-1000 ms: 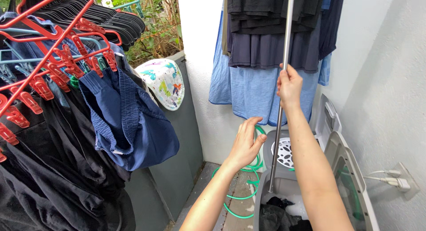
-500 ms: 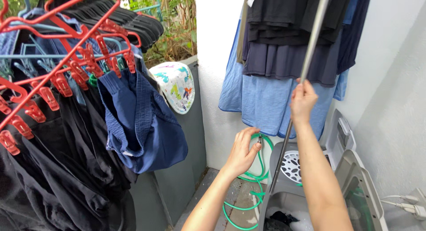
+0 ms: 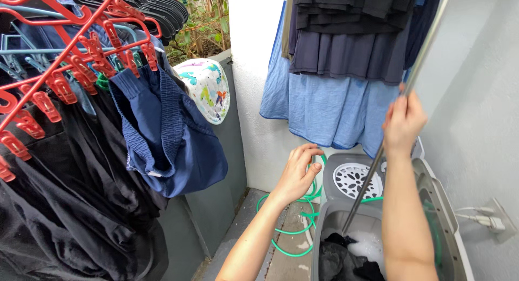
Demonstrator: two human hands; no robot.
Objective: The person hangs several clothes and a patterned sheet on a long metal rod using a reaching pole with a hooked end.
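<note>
Premises present as a home's narrow outdoor laundry area: small grey washing machine [image 3: 378,227] holding suds, clothes [image 3: 335,59] hung to dry, red peg hanger [image 3: 65,59], green hose [image 3: 294,227].

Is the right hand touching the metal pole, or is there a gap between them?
Touching. In the head view the right hand is closed around the metal pole, which passes through the fist and slants down into the grey washing tub.

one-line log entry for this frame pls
right hand: grips metal pole | pole tip: in washer tub, by dark laundry | left hand: open, above green hose
</note>
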